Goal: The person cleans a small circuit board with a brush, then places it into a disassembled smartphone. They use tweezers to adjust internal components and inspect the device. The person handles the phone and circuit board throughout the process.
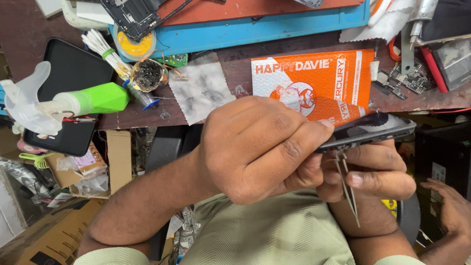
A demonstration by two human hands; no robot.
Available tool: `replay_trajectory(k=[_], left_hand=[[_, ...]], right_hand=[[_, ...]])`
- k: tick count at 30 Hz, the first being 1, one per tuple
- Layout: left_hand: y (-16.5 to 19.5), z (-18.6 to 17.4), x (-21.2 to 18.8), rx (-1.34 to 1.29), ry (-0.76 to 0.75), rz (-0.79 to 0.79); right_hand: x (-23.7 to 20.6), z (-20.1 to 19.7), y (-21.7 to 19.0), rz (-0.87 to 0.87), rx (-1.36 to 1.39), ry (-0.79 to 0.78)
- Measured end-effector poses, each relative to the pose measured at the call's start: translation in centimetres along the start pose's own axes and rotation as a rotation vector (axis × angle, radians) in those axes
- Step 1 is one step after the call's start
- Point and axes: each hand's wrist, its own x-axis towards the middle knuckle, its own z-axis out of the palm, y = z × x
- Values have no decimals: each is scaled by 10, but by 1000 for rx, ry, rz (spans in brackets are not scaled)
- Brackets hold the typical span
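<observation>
Nearest the camera, above a pale green shirt front, the left hand (255,147) is curled over, its thumb and fingertips pinching the near end of a dark smartphone (368,131) held edge-on. The right hand (373,174) supports the smartphone from beneath, fingers folded closed around metal tweezers (348,189) whose prongs hang down past the palm. The smartphone sits in the air between both hands, short of the tabletop (235,73) edge. At the far lower right of the right hand, another person's hand (449,208) rests apart from the work.

Just beyond the hands on the tabletop lies an orange padded envelope (319,83). Left of it is a smudged grey wiping cloth (203,88). Further left of the left hand stand a green squeeze bottle (93,100), a black tablet (68,78) and a bundle of white cotton swabs (105,51). Farthest out lies a blue work mat (265,27), with a yellow solder reel (133,46) at its left end.
</observation>
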Motion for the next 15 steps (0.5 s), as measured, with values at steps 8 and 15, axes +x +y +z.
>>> replay_trajectory(k=[8,15], left_hand=[[-4,2,2,25,20,63],[-7,4,4,-75,-4,97]], right_hand=[[-3,-9,11,-19,-287,184],[63,3,13,-365,-245,53]])
